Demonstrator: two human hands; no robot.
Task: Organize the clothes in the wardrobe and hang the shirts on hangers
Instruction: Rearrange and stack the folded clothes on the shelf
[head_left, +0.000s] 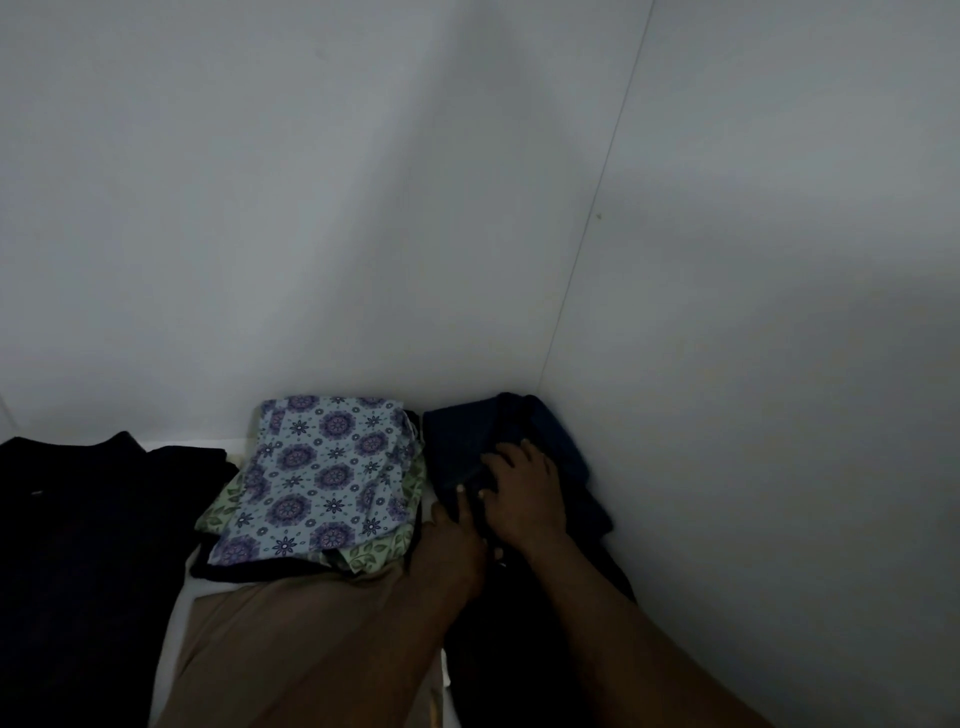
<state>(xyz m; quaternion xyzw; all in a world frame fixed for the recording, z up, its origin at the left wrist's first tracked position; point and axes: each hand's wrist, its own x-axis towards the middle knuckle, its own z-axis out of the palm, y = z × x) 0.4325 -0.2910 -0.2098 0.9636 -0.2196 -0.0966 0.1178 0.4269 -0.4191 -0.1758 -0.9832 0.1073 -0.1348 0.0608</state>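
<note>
In the wardrobe's right back corner lies a folded dark blue garment. My right hand rests on top of it with its fingers spread. My left hand touches the garment's left front edge, fingers stretched forward beside the right thumb. Neither hand plainly grips the cloth. More dark cloth runs under my right forearm toward me; the dim light hides whether it is the same garment. No hanger is in view.
A folded stack topped by a blue and purple floral cloth sits just left of my hands, with green leaf-print cloth under it. A black garment lies at far left. Tan fabric covers the front. White wardrobe walls close the corner.
</note>
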